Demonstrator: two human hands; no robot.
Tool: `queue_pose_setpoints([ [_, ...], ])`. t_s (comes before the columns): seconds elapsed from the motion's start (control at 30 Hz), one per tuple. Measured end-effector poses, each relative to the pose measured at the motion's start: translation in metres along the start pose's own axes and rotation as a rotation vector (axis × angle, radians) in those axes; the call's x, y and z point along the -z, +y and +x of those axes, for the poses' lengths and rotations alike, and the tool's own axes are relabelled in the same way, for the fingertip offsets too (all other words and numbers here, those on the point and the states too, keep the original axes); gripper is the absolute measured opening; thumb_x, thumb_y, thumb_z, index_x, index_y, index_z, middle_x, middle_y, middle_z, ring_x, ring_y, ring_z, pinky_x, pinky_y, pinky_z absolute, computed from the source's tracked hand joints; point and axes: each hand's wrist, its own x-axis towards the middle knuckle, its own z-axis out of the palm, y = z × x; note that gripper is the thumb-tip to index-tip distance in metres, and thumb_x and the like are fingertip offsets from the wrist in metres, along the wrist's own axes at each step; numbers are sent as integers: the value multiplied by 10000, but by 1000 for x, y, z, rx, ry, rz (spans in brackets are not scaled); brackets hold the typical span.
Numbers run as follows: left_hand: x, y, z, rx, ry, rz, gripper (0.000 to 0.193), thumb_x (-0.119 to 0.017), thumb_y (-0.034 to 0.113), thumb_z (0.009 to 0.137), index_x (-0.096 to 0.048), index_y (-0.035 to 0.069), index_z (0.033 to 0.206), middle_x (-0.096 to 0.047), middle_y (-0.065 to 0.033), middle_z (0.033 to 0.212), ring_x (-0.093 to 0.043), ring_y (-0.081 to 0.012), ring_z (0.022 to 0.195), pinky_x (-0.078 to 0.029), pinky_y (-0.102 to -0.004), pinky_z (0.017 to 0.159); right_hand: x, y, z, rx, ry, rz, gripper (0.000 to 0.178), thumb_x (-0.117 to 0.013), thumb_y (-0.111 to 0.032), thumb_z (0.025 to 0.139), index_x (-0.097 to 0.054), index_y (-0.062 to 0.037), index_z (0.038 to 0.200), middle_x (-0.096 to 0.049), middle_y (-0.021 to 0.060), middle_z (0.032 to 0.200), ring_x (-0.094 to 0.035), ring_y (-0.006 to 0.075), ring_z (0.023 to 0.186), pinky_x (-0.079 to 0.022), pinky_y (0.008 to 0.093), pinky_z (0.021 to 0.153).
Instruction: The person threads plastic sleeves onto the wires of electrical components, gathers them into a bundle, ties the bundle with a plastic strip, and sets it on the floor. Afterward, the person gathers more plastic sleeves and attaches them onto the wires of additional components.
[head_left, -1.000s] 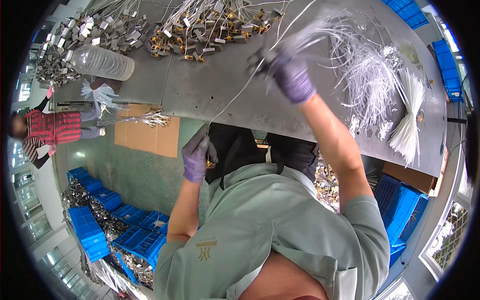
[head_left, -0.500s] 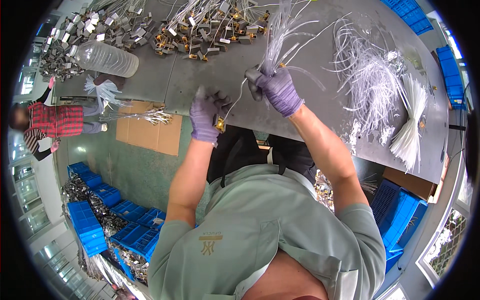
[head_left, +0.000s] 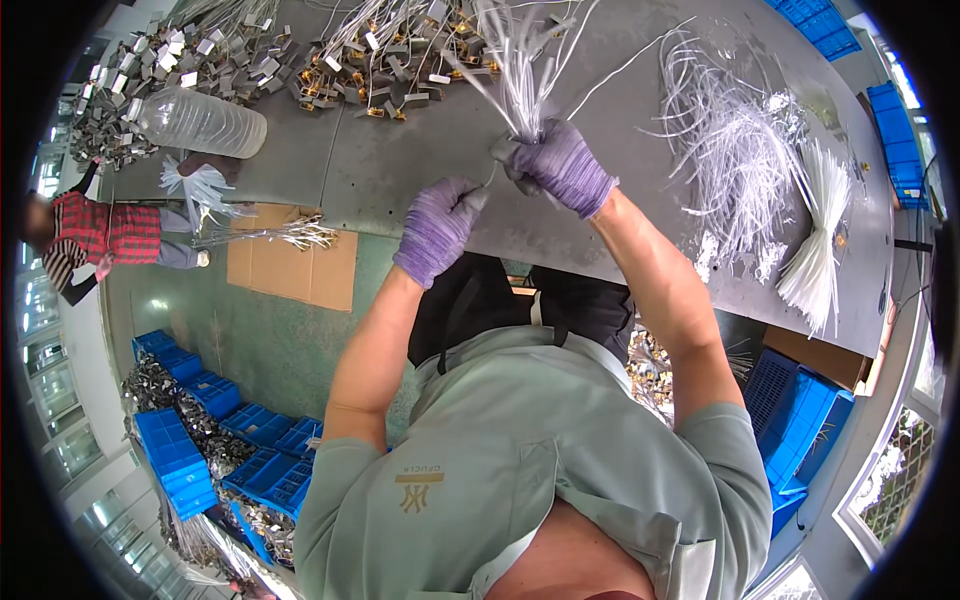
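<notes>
My right hand [head_left: 560, 168], in a purple and grey glove, grips the lower end of a bundle of clear plastic strips or thin tubes [head_left: 522, 95], which fan out away from me over the table. My left hand [head_left: 440, 228], gloved the same way, is closed beside it at the table's near edge. A short stretch of white wire [head_left: 491, 176] shows between the two hands, running into the left fingers. Whatever sits at the wire's end is hidden inside that glove. One longer white wire [head_left: 620, 70] sticks out past the bundle to the right.
Grey blocks with wires and brass-coloured parts [head_left: 390, 75] are heaped at the far left of the table [head_left: 330, 150], near a clear plastic bottle [head_left: 205, 122]. Loose clear strips [head_left: 730, 160] and a tied white bundle [head_left: 822, 235] lie right. A person [head_left: 105, 230] stands left, beyond cardboard [head_left: 300, 265].
My left hand has moved up and right and closed, covering the brass-coloured part that hung by its wrist. The strip bundle has swung left and spread out.
</notes>
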Motion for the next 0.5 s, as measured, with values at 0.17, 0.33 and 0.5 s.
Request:
queue_pose_setpoints([
  [0.17,23,34,0,205,-96,-34,211,-654,262,856,-647,51,861,-552,-6,620,-501,-81,512,-434,-248,487,11,-7,1,124,42,-375,189,-664,-140,813,-619,21,724,-521,30,494,-509,98,441,-406,269,404],
  [0.33,16,22,17,149,-6,-523,303,-682,339,812,-624,48,873,-624,-42,708,-592,-134,583,-489,-277,565,7,3,4,99,18,116,104,-596,-74,844,-651,12,864,-549,40,558,-482,90,425,-356,226,386],
  [0.5,-12,-1,48,148,232,-1057,237,-651,280,830,-594,70,925,-628,-82,834,-622,-197,680,-533,-324,639,-25,19,-1,42,117,231,137,-601,-107,870,-649,14,830,-539,42,549,-487,107,419,-353,248,374],
])
